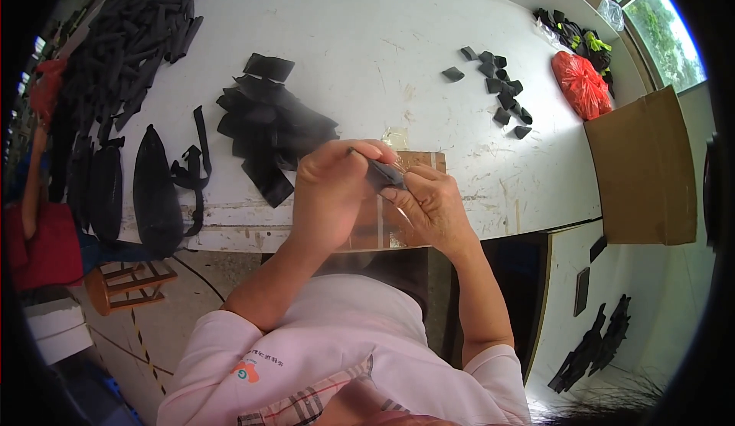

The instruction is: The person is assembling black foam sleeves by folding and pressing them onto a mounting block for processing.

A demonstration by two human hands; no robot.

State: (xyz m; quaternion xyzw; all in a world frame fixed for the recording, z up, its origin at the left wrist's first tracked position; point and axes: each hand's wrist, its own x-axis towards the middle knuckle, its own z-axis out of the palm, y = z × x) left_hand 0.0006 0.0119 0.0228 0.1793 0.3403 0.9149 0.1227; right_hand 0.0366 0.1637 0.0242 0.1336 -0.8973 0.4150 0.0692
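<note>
A small black strip of fabric (pixel 385 175), bent or folded over, is pinched between my two hands above the near edge of the table. My left hand (pixel 331 189) is closed on its left end, with the fingers curled over the top. On the other end, the thumb and fingers of my right hand (pixel 435 202) press together. Beneath the hands lies a brown board with clear tape (pixel 430 159), partly covered by them. Just beyond my left hand, a loose heap of flat black fabric pieces (pixel 268 120) spreads over the table.
Several small folded black pieces (pixel 501 89) lie at the far right, near a red plastic bag (pixel 582 85) and a cardboard box (pixel 643 169). Black rolled strips (pixel 126 43) are piled far left. A person's arm (pixel 35 181) shows beside a wooden stool (pixel 130 287).
</note>
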